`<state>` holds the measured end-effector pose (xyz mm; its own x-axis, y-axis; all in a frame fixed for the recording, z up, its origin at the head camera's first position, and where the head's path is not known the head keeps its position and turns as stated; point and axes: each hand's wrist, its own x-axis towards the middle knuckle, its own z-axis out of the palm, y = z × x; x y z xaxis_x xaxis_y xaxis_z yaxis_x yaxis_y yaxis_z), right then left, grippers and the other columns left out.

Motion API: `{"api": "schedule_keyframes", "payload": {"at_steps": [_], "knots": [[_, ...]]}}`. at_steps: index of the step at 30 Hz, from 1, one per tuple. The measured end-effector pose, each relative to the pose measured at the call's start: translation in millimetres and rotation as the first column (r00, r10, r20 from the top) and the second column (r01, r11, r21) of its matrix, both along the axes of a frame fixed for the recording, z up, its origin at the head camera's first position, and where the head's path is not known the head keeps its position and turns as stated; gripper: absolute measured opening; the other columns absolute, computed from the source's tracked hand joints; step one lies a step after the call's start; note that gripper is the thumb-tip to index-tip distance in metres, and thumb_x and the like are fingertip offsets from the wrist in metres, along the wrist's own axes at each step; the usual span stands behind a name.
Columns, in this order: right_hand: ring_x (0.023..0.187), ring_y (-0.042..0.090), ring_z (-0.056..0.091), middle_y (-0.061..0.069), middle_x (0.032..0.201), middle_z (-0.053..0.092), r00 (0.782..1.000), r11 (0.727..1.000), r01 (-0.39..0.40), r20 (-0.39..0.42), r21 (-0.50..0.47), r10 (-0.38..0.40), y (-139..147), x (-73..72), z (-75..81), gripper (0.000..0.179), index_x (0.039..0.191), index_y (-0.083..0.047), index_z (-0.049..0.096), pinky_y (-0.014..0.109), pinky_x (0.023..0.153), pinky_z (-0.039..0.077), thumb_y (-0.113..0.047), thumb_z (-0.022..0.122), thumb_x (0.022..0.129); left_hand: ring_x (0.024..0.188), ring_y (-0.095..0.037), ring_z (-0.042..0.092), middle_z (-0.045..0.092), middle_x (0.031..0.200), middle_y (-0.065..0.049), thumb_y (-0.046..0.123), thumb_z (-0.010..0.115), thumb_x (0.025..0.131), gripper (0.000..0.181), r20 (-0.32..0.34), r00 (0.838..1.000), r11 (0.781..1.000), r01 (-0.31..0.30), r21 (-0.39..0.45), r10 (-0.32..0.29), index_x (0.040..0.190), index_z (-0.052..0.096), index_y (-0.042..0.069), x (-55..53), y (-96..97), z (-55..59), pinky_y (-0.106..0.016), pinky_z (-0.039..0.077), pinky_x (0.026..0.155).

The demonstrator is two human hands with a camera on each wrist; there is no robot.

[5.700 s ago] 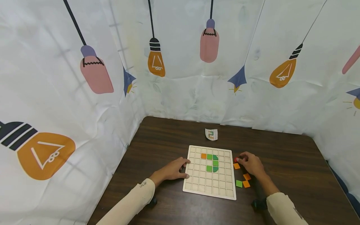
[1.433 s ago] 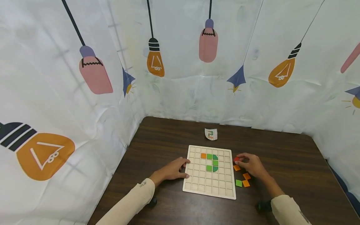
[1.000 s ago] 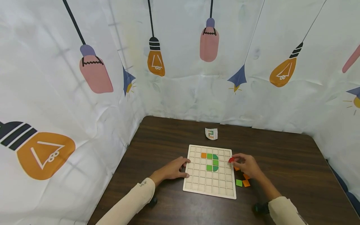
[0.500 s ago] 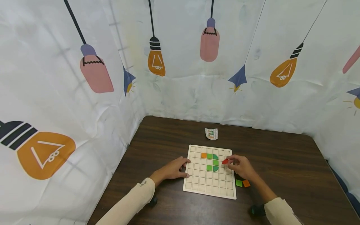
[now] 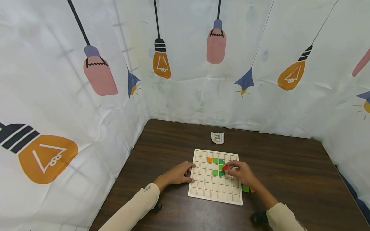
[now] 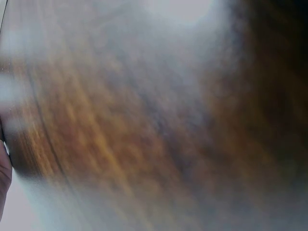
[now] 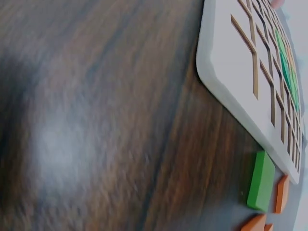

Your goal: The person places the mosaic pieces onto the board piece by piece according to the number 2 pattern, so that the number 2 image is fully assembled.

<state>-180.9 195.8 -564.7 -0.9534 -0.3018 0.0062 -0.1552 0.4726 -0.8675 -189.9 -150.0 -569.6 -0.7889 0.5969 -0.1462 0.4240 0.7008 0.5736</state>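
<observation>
My right hand (image 5: 241, 171) pinches a small red tile (image 5: 224, 167) over the cream grid board (image 5: 208, 192), close above the green pieces. In the board's cells lie an orange square tile (image 5: 209, 160), several green square tiles (image 5: 215, 173) and darker green rounded tiles (image 5: 221, 161). My left hand (image 5: 179, 173) rests at the board's left edge, thumb and fingers spread apart and touching the rim. In the right wrist view the board's corner (image 7: 226, 62) shows close up; the left wrist view is mostly blurred tabletop (image 6: 120, 130).
Beside the board's right edge lie a loose green tile (image 5: 245, 188) and orange tiles (image 7: 282, 195), partly hidden by the right arm in the head view. A small printed pattern card (image 5: 217, 138) lies behind the board. White curtains with printed lamps stand around the dark wooden table (image 5: 277, 154).
My right hand has picked up the red tile from the loose pieces right of the board and carried it left over the grid. The left hand has stayed at the board's edge.
</observation>
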Motion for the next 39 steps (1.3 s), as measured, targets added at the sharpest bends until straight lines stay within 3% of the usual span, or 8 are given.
{"api": "schedule_keyframes", "payload": {"at_steps": [6,11,16,21,39], "knots": [[0.068,0.007,0.057,0.005,0.093,0.068,1.000,1.000,-0.020,0.022,-0.013,0.020,-11,1.8,-5.5,0.026,0.111,-0.004,0.070,0.023,0.059,0.048,-0.015,0.077,0.088,0.084,-0.005,0.046,0.047,0.102,0.008,0.045,0.076,0.087,0.061,0.008,1.000,1.000,0.002,0.016,-0.002,0.137,0.054,0.017,0.4,-0.3,0.7,-0.023,0.039,0.073],[0.077,0.007,0.059,0.003,0.091,0.067,1.000,1.000,-0.021,-0.006,-0.018,0.021,-20,3.4,-8.9,0.024,0.109,-0.005,0.071,0.023,0.066,0.051,-0.016,0.077,0.088,0.084,-0.005,0.046,0.047,0.102,0.008,0.045,0.075,0.088,0.060,0.002,1.000,1.000,0.005,0.015,-0.005,0.137,0.054,0.017,0.0,-0.6,-0.1,-0.023,0.040,0.074],[0.080,0.010,0.059,0.007,0.091,0.069,0.999,0.999,-0.028,-0.020,-0.044,0.027,-28,5.9,-3.3,0.025,0.111,-0.002,0.071,0.022,0.067,0.050,-0.011,0.077,0.088,0.084,-0.005,0.046,0.048,0.102,0.008,0.045,0.075,0.088,0.061,0.007,1.000,1.000,0.003,0.015,-0.003,0.137,0.054,0.017,-0.5,-0.4,-0.4,-0.023,0.040,0.075],[0.075,0.007,0.057,0.003,0.091,0.070,0.999,0.998,-0.041,-0.003,-0.037,0.041,-28,3.2,-7.3,0.027,0.113,-0.005,0.071,0.024,0.065,0.050,-0.017,0.077,0.089,0.084,-0.005,0.046,0.048,0.102,0.008,0.044,0.075,0.088,0.061,0.012,1.000,1.000,0.001,0.012,-0.001,0.138,0.054,0.017,-0.4,-0.1,1.0,-0.022,0.039,0.074],[0.066,0.007,0.051,0.002,0.089,0.066,0.998,0.999,-0.053,0.030,0.007,0.053,-49,-4.2,-6.3,0.024,0.109,-0.005,0.072,0.021,0.058,0.046,-0.015,0.077,0.088,0.084,-0.005,0.046,0.048,0.102,0.008,0.045,0.075,0.088,0.062,0.011,1.000,1.000,-0.001,0.008,0.001,0.139,0.054,0.016,-0.6,0.4,0.9,-0.023,0.040,0.074]]}}
